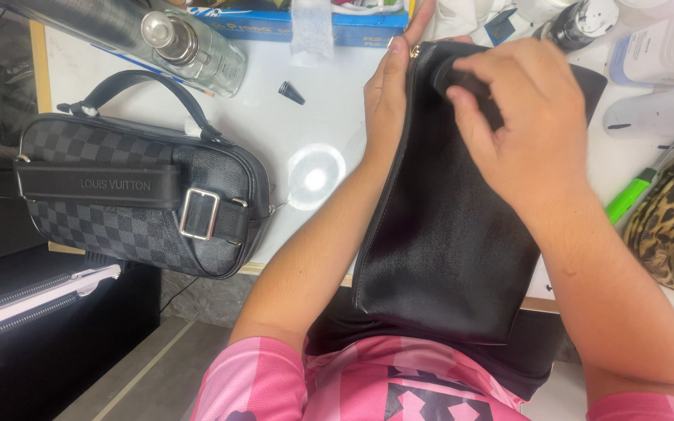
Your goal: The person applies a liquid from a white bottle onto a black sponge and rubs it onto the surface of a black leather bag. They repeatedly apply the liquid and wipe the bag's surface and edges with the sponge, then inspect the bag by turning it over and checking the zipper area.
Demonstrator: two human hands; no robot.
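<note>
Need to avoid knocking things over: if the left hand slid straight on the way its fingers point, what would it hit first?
Probably the blue box at the table's far edge. The left hand lies flat along the black pouch, its fingertips almost reaching the box, though depth is unclear.

You are wearing a short-sleeved pink shirt (368, 386) with paler pink blocks and a dark pattern; your forearms are showing bare, without rings.

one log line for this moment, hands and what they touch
left hand: flat along black pouch edge | right hand: gripping pouch top | checkered bag: apart, left
</note>
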